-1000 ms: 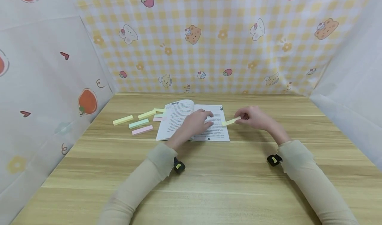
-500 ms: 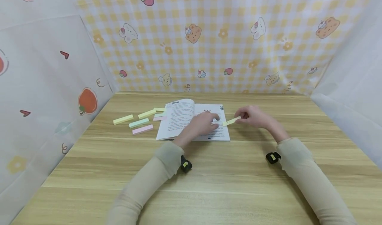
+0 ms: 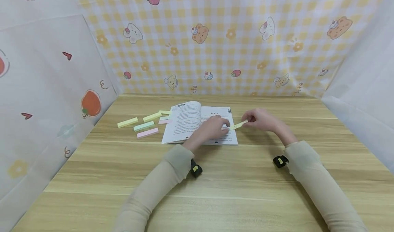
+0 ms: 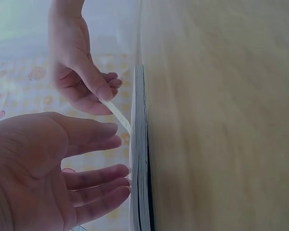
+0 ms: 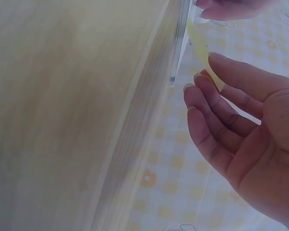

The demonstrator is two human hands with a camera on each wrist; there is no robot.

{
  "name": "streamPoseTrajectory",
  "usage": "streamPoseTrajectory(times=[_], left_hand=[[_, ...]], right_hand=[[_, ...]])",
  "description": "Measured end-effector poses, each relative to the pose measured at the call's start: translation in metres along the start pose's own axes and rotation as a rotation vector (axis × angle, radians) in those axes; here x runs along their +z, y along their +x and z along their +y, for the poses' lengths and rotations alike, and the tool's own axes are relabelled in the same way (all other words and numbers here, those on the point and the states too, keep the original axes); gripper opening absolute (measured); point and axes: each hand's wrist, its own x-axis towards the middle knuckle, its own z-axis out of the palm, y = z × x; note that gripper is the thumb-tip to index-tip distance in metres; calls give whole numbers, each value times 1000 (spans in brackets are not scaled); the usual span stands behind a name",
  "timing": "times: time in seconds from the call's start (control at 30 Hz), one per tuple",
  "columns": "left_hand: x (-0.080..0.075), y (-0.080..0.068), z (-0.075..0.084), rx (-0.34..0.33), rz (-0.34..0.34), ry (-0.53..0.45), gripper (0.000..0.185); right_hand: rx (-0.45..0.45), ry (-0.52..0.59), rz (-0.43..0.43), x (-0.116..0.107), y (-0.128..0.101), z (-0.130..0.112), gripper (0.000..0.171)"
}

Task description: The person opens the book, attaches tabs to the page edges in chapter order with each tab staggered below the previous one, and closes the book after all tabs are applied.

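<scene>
An open book (image 3: 184, 124) with printed pages lies on the wooden table. My right hand (image 3: 261, 119), just off the book's right side, pinches a yellow sticky note strip (image 3: 239, 125) between thumb and finger. The strip's far end overlaps the right page's edge; the right wrist view shows the yellow strip (image 5: 198, 44) slanting from the fingertips to the book. Over the right page is my left hand (image 3: 211, 127), its fingertips close to the strip's end. In the left wrist view, the left hand (image 4: 53, 168) has its fingers extended toward the page, nothing between them.
Left of the book lie sticky note pads: a yellow pad (image 3: 127, 122), another yellow pad (image 3: 152, 117), a green pad (image 3: 143, 126) and a pink pad (image 3: 147, 133). A yellow tab (image 3: 165, 112) and a pink tab (image 3: 165, 121) stick out at the book's left edge. A patterned cloth (image 3: 215, 54) hangs behind.
My left hand has slid right across the right page, up to the strip's end. The right hand stays nearly in place, still pinching the yellow strip.
</scene>
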Motion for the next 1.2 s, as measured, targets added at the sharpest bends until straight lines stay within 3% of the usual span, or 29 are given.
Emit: streamPoseTrajectory(times=[0.4, 0.77, 1.0, 1.2], left_hand=[[4, 4, 5, -46, -54, 75, 32], [3, 1, 6, -43, -86, 85, 32], [2, -1, 4, -39, -91, 82, 32], [0, -3, 5, -39, -95, 63, 32]], right_hand=[[-22, 15, -14, -1, 1, 2, 12], [-3, 27, -41, -2, 0, 6, 12], [57, 51, -32, -9, -6, 8, 11], [84, -16, 14, -16, -9, -1, 18]])
